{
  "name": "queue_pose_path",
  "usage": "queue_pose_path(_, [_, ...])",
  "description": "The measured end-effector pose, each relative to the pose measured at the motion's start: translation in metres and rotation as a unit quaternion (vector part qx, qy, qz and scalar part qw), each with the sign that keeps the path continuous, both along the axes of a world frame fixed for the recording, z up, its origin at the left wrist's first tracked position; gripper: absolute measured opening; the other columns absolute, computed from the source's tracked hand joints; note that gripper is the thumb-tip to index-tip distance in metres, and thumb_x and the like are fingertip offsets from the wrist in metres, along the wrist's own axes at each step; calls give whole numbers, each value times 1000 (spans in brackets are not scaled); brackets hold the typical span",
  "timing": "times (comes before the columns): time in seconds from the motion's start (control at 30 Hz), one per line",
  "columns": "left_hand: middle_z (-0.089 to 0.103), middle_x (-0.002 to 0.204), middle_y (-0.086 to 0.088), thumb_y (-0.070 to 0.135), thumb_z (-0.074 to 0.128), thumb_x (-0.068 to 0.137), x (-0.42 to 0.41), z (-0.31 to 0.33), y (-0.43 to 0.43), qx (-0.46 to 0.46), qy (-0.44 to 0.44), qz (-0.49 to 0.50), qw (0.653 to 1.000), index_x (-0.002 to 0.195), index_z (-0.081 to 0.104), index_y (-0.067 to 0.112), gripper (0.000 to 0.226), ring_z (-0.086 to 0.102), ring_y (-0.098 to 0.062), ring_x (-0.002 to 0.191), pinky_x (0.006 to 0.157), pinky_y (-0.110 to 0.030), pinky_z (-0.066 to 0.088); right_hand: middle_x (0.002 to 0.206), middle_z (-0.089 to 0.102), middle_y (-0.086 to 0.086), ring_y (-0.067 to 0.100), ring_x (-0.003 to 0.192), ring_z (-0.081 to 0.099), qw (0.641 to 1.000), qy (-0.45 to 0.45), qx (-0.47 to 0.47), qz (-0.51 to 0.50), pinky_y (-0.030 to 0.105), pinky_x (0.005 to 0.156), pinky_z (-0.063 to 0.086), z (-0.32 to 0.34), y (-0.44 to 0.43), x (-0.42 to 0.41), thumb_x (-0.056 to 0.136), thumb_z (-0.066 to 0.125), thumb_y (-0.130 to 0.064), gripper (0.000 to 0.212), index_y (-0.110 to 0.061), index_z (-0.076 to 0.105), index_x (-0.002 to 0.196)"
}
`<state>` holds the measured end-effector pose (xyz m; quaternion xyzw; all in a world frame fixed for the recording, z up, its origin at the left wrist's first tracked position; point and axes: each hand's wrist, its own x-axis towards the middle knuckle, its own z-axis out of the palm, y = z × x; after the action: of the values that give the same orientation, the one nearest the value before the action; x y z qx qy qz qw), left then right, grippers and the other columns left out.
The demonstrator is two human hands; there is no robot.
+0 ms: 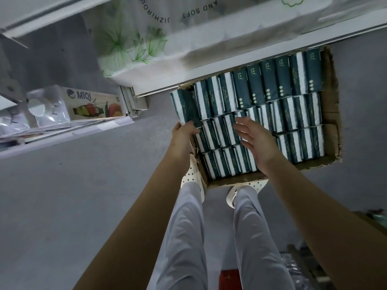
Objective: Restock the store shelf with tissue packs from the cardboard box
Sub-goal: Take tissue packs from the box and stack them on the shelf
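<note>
One tissue pack (pixel 183 106) up at left edge of cardboard box (pixel 330 114) on the floor, left hand (pixel 185 131) fingers curled round its near end; right hand (pixel 256 141) fingers wide over the middle. Risk: end-only grip on slick wrap, so it slips or drags neighbouring packs (pixel 209 130) out.

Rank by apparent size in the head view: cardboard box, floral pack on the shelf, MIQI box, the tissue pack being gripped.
1. cardboard box and floral pack: alike; the pack is nearer the camera and cropped, so these two stay unranked.
2. MIQI box.
3. tissue pack in the left hand.
</note>
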<state>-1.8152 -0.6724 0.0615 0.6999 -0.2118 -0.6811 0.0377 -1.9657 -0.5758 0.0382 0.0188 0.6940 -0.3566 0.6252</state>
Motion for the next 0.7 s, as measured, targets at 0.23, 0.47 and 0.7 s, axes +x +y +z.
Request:
queue_pose_path(0.23, [58,135,-2,11,37,87,15,31,16,45,179,62,981,117,65,7,41,47,-18,128,106,-28,35,144,47,-5,17,129,46,997,-80,-3,6,34,104,41,-5,-9,9,97,54,-43,53,-29,38,146])
queue_pose_path(0.47, [61,127,1,16,38,98,-4,-5,17,34,153,7,988,122,63,6,36,54,-23,122,111,-42,37,87,71,-9,10,94,63,992,-47,15,-113,32,100,46,-13,3,-1,95,58,-9,14,-22,59,90])
queue_pose_path(0.7, [64,120,0,10,48,95,-34,-26,-7,-66,94,-157,981,116,63,23,30,57,-16,113,97,-32,44,70,67,-8,5,68,60,974,-77,8,-214,21,66,43,-24,14,-5,92,55,4,28,-19,51,76])
